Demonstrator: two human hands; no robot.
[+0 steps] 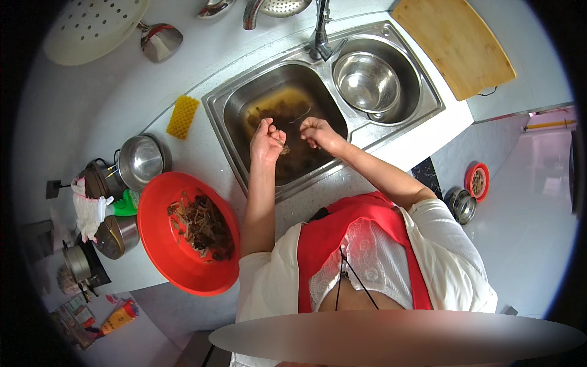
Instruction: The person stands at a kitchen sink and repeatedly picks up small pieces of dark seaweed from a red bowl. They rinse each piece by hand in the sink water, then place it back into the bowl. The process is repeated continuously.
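Note:
Both hands are over the left basin (pixel 234 151) of a stainless steel sink, which holds murky brown water (pixel 305 156). Dark brown plant-like pieces (pixel 279 110) lie in the water. My left hand (pixel 268 141) has its fingers curled, and a small brown piece (pixel 285 150) shows at its palm edge. To its right, my right hand (pixel 321 135) has its thumb and fingers drawn together; anything pinched there is too small to make out. A gap separates the hands. A large red plastic basin (pixel 156 238), left of my left forearm, contains a heap of brown dried plant pieces (pixel 202 225).
A metal bowl (pixel 367 82) sits in the right sink basin, near the faucet (pixel 321 41). A yellow sponge (pixel 182 117) and stacked metal pots (pixel 141 163) are on the left counter. A wooden cutting board (pixel 458 46) stands at the upper right. Metal utensils (pixel 161 42) hang above.

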